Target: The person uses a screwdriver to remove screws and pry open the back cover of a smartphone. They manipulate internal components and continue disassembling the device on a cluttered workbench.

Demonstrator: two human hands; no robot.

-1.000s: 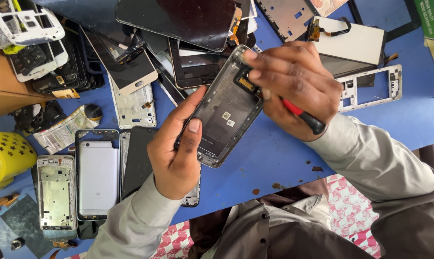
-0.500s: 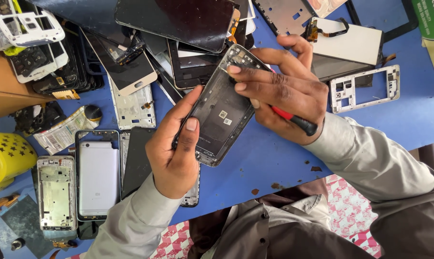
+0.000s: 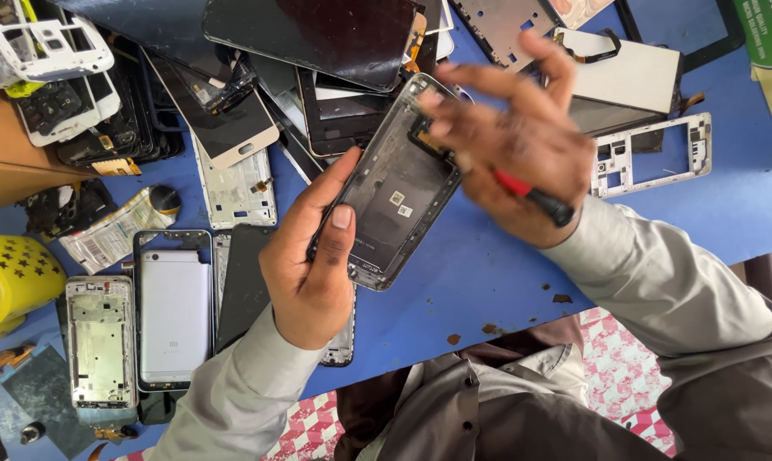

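Note:
My left hand (image 3: 311, 258) grips the lower edge of a dark grey phone frame (image 3: 396, 189), holding it tilted above the blue table (image 3: 488, 273), thumb on its inner face. My right hand (image 3: 518, 137) is blurred at the frame's upper right corner. Its fingers are spread, and a red-and-black screwdriver (image 3: 533, 196) stays tucked under the palm. Two fingertips touch the top edge of the frame near a small dark part.
Phone screens and panels lie piled at the top (image 3: 317, 38). A white phone frame (image 3: 650, 158) lies to the right, a silver phone back (image 3: 174, 314) and a metal midframe (image 3: 100, 340) at the lower left. A yellow container (image 3: 10, 282) stands at the left edge.
My right hand has lifted its fingers and spread them over the frame's top corner. The left hand has kept the frame nearly still.

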